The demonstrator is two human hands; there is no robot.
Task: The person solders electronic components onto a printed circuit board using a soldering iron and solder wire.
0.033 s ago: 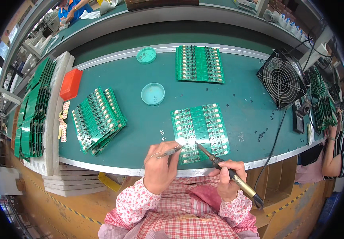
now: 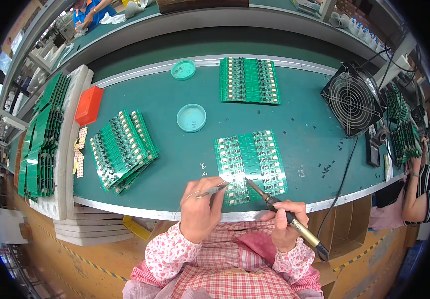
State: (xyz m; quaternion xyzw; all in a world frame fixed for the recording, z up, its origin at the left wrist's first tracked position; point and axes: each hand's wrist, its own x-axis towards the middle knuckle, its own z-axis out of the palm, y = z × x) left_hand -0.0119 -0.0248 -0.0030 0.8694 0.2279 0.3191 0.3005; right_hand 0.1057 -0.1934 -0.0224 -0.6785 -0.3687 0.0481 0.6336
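A green circuit board panel (image 2: 251, 160) with rows of small parts lies near the bench's front edge; glare whitens part of it. My right hand (image 2: 288, 224) is closed round a soldering iron (image 2: 302, 230) with a black and gold handle. The iron's tip points down at the panel's middle. Over the panel's left side, my left hand (image 2: 201, 209) pinches a slim grey pen-shaped tool (image 2: 212, 190). A fine wire curves away behind this tool, and its front end is close to the panel. The fingers hide part of the panel's lower left.
Stacked panels (image 2: 123, 152) lie left, others (image 2: 249, 80) at the back. Two round turquoise dishes (image 2: 191, 118) and a red bin (image 2: 89, 105) sit farther off. A black fan (image 2: 353, 98) stands right, near scattered black parts (image 2: 328, 167). A co-worker's arm (image 2: 414, 194) shows far right.
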